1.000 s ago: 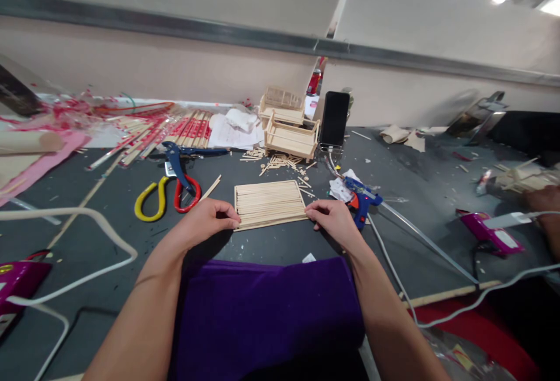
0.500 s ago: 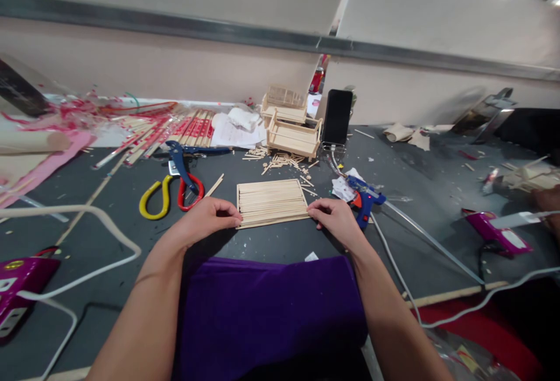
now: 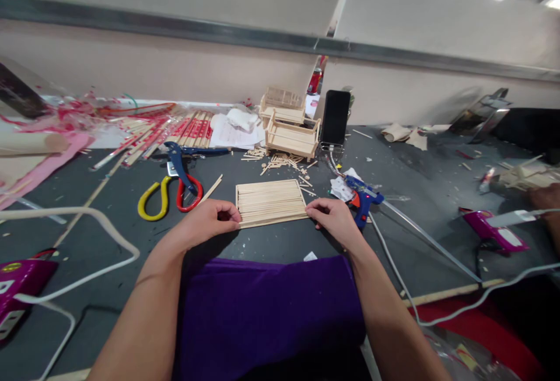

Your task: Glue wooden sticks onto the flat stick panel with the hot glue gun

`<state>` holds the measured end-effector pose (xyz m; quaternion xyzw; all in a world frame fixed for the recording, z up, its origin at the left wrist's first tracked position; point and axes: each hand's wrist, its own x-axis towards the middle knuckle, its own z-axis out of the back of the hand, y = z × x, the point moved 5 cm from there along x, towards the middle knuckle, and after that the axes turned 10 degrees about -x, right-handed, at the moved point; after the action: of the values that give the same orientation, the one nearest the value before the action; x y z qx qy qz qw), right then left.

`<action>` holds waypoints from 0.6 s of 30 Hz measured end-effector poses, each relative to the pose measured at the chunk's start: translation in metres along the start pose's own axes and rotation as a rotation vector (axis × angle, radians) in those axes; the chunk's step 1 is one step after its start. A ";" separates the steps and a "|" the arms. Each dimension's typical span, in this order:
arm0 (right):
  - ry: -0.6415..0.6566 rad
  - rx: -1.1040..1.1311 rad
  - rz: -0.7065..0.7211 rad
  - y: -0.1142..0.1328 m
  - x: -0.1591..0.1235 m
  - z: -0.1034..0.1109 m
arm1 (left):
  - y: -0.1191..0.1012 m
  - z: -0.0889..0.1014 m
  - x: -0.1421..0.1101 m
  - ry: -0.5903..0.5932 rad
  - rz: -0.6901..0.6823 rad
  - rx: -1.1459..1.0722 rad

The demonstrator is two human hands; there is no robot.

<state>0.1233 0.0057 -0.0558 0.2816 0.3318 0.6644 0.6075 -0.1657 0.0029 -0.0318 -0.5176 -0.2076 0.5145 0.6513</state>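
A flat rectangular panel of thin wooden sticks (image 3: 271, 201) lies on the grey table in front of me. My left hand (image 3: 214, 217) pinches its near left corner between thumb and fingers. At the near right corner, my right hand (image 3: 331, 217) grips the panel the same way. Just left of my left hand lie cutters with one yellow and one red handle (image 3: 161, 199). Beyond my right hand rests a blue glue gun (image 3: 364, 199) with a clear glue stick in its back. Behind the panel are short cut stick pieces (image 3: 282, 162).
Small wooden stick models (image 3: 292, 136) stand at the back beside a propped phone (image 3: 335, 117). Packs of sticks (image 3: 192, 129) lie at the back left. Purple power strips (image 3: 26, 287) and white cables flank the work area. Another person's hand (image 3: 545, 199) shows at the far right.
Both hands keep their places at the panel's near corners. The whole view shifts very slightly; nothing else visibly moves.
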 end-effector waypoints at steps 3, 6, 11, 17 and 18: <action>0.001 -0.003 0.009 0.000 0.000 0.000 | -0.002 -0.001 0.000 0.001 -0.013 0.043; 0.000 -0.001 0.014 0.002 -0.001 0.000 | -0.002 -0.001 0.000 0.001 -0.019 0.067; -0.003 0.009 0.013 0.001 -0.001 0.000 | 0.001 0.000 0.001 0.000 -0.033 0.105; 0.013 0.039 0.009 0.002 -0.001 0.000 | 0.000 0.000 0.000 0.006 -0.033 0.097; 0.016 0.047 0.010 0.002 -0.001 0.000 | -0.001 0.001 0.000 0.005 -0.033 0.088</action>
<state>0.1220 0.0046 -0.0538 0.2920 0.3509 0.6618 0.5947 -0.1661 0.0031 -0.0307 -0.4864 -0.1918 0.5111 0.6822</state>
